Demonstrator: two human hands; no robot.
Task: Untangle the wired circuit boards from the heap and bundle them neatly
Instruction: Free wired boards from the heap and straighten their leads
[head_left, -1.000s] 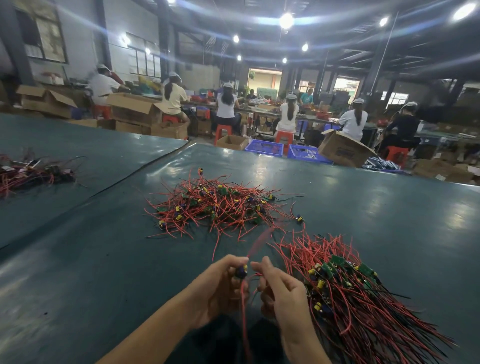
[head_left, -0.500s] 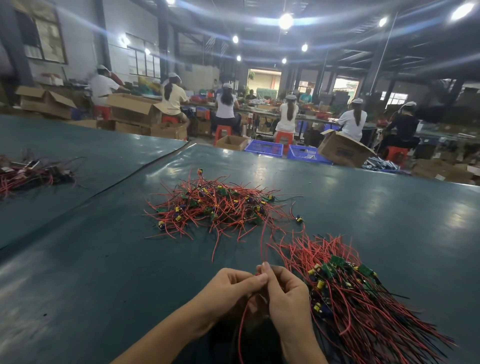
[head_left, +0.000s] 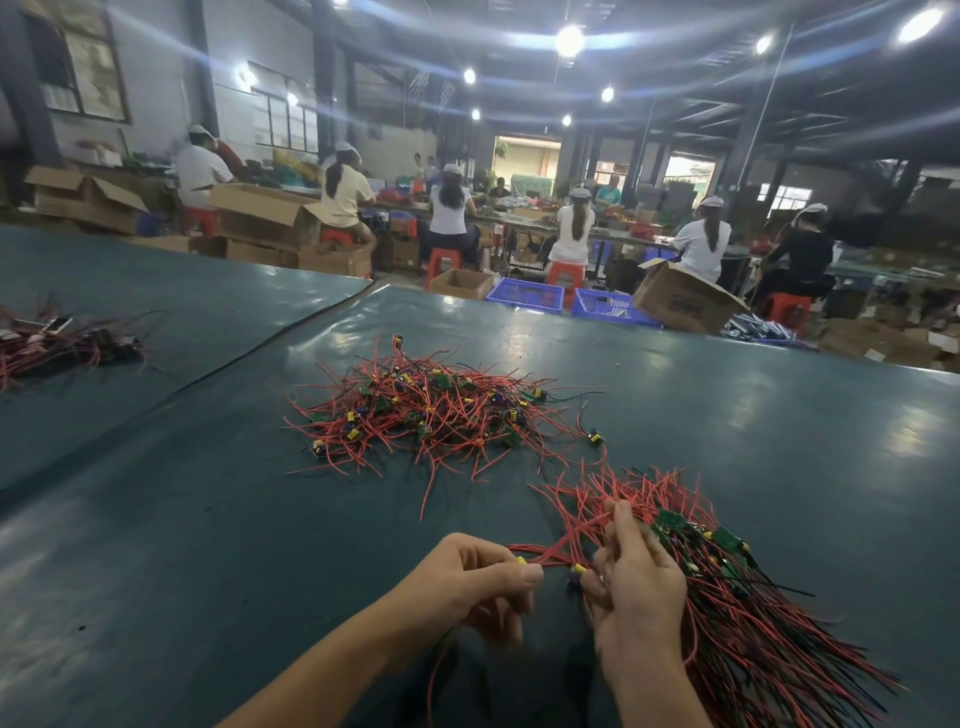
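A tangled heap of red-wired small green circuit boards with yellow and blue parts lies mid-table. To its right, a combed bundle of the same boards spreads toward the near right edge. My left hand pinches a wired board with a yellow part, its red wires running right. My right hand grips red wires at the bundle's left side, fingers curled round them. The board between my hands is mostly hidden by my fingers.
The dark green table has a seam running to the left. A second wire pile lies at the far left. Beyond the table's far edge stand cardboard boxes, blue crates and several seated people at benches.
My hands have moved right toward the bundle. The held red wires now run sideways between my hands instead of hanging down, and my right hand has reached the bundle's edge.
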